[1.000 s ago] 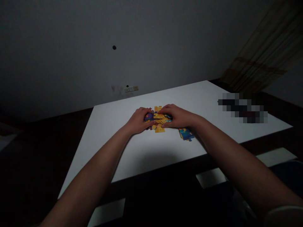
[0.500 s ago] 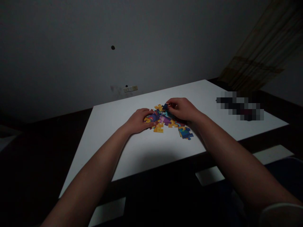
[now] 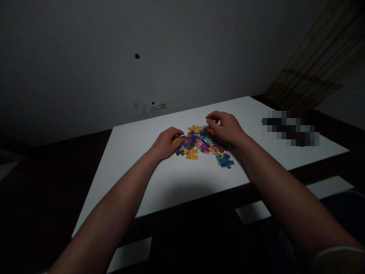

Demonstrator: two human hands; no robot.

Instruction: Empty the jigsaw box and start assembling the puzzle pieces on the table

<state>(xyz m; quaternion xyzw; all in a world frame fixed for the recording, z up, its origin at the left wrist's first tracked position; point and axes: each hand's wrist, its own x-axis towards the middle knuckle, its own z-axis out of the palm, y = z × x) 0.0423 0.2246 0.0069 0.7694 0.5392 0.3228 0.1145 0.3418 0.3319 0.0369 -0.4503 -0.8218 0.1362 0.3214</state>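
Note:
A heap of loose jigsaw puzzle pieces (image 3: 203, 145) in purple, blue, yellow and red lies on the white table, several overlapping. My left hand (image 3: 167, 143) rests at the left edge of the heap, thumb and fingers apart around some pieces, which it partly covers. My right hand (image 3: 226, 125) hovers at the heap's far right side. Its thumb and forefinger are parted, with no piece visible between them. A yellow puzzle piece (image 3: 192, 154) lies at the near edge. Blue puzzle pieces (image 3: 225, 160) lie at the near right, below my right wrist.
The white table (image 3: 171, 194) has its near edge in front of me. A pixelated dark object (image 3: 291, 128) is at its right end. Behind stands a grey wall with a socket strip (image 3: 157, 107), and a curtain (image 3: 308, 68) hangs at the right.
My right hand has let go of a dark blue puzzle piece onto the heap and moved up and right. My left fingers have drawn back slightly, showing more of the pieces.

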